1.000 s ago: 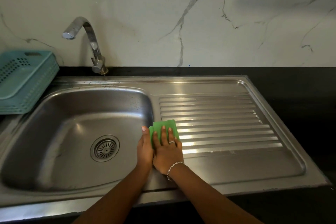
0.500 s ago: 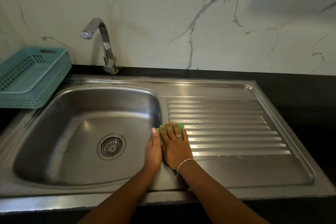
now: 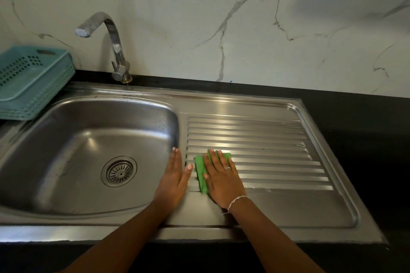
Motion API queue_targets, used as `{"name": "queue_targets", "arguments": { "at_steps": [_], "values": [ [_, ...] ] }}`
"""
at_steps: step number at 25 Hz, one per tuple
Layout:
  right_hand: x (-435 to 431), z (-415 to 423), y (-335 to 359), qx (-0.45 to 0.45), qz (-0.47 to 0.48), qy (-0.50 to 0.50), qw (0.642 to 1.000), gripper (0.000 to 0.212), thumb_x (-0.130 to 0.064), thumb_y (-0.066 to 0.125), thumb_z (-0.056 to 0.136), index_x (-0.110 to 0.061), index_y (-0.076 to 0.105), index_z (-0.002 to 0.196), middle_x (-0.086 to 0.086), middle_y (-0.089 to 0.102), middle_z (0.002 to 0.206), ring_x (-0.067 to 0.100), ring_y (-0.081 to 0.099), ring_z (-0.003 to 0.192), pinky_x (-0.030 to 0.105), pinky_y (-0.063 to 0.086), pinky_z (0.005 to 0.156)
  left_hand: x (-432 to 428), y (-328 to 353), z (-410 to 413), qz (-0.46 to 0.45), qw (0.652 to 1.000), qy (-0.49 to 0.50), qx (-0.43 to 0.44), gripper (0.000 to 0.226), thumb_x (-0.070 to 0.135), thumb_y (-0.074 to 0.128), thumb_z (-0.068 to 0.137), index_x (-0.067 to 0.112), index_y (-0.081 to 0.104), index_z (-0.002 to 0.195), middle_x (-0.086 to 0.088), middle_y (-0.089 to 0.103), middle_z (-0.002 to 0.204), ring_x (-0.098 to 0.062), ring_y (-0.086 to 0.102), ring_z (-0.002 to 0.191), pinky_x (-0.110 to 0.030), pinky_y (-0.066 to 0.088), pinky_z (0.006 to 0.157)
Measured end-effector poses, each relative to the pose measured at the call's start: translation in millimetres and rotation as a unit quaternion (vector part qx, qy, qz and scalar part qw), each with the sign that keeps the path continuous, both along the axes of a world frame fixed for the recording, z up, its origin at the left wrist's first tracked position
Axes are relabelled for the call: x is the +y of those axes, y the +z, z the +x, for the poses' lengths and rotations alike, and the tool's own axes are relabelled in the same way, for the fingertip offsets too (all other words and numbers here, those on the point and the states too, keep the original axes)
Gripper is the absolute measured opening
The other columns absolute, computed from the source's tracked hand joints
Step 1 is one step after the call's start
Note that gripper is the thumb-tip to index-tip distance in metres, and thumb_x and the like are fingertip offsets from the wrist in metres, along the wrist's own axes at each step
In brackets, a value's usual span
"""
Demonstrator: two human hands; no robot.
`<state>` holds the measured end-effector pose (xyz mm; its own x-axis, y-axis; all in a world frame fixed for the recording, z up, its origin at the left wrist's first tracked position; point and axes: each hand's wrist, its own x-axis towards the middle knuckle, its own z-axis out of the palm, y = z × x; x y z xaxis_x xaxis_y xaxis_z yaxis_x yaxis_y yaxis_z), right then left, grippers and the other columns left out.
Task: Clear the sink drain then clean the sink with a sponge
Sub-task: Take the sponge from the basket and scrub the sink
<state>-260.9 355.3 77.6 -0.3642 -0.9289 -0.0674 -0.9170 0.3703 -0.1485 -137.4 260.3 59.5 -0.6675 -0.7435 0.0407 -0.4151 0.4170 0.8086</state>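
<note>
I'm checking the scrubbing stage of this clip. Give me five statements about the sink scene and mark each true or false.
1. The right hand presses flat on the green sponge. True.
2. The sponge lies inside the basin. False: it lies on the ribbed drainboard, near its basin-side edge.
3. The left hand holds the sponge. False: it rests flat on the steel between basin and drainboard, beside the sponge.
4. Water is running from the faucet. False: no stream shows.
5. A teal basket stands left of the sink. True.
</note>
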Motion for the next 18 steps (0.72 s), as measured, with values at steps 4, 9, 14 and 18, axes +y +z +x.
{"name": "queue_targets", "arguments": {
  "at_steps": [4, 9, 14, 18],
  "values": [
    [36.2, -41.9, -1.6, 0.009, 0.012, -0.005, 1.0, 0.054, -0.032, 0.02, 0.1, -0.019, -0.003, 0.147, 0.002, -0.008, 0.158, 0.021, -0.01, 0.146, 0.038, -0.006, 0.119, 0.9, -2.4, -2.5, -0.032, 0.999, -0.002, -0.022, 0.059, 0.029, 0.036, 0.097, 0.01, 0.009, 0.146, -0.007, 0.006, 0.157, -0.011, 0.003, 0.143, -0.023, 0.005, 0.111],
    [75.6, -89.0, -8.0, 0.016, 0.01, -0.016, 1.0, 0.053, -0.032, 0.019, 0.1, -0.02, -0.003, 0.147, 0.001, -0.008, 0.158, 0.021, -0.01, 0.146, 0.037, -0.006, 0.118, 0.8, -4.3, -2.6, -0.076, 0.996, -0.008, -0.049, 0.059, 0.025, 0.041, 0.096, 0.009, 0.013, 0.146, -0.009, 0.01, 0.157, -0.006, 0.004, 0.136, -0.025, 0.007, 0.11],
    [125.2, -144.7, -10.4, 0.014, 0.014, -0.054, 0.998, 0.053, -0.032, 0.019, 0.1, -0.021, -0.005, 0.146, -0.002, -0.012, 0.156, 0.02, -0.009, 0.145, 0.034, -0.008, 0.116, 2.8, -1.9, -5.0, -0.085, 0.995, -0.004, -0.061, 0.058, 0.018, 0.046, 0.094, 0.004, 0.019, 0.144, -0.014, 0.017, 0.154, -0.017, 0.013, 0.141, -0.028, 0.009, 0.113],
    [164.4, -186.7, -6.1, 0.002, 0.014, -0.099, 0.995, 0.053, -0.03, 0.023, 0.101, -0.019, 0.0, 0.147, 0.0, -0.01, 0.155, 0.022, -0.007, 0.146, 0.034, -0.007, 0.116, 5.0, 0.9, -4.5, -0.092, 0.992, 0.0, -0.086, 0.057, 0.015, 0.047, 0.093, 0.002, 0.022, 0.143, -0.016, 0.019, 0.154, -0.024, 0.016, 0.143, -0.032, 0.012, 0.115]
  ]
}}
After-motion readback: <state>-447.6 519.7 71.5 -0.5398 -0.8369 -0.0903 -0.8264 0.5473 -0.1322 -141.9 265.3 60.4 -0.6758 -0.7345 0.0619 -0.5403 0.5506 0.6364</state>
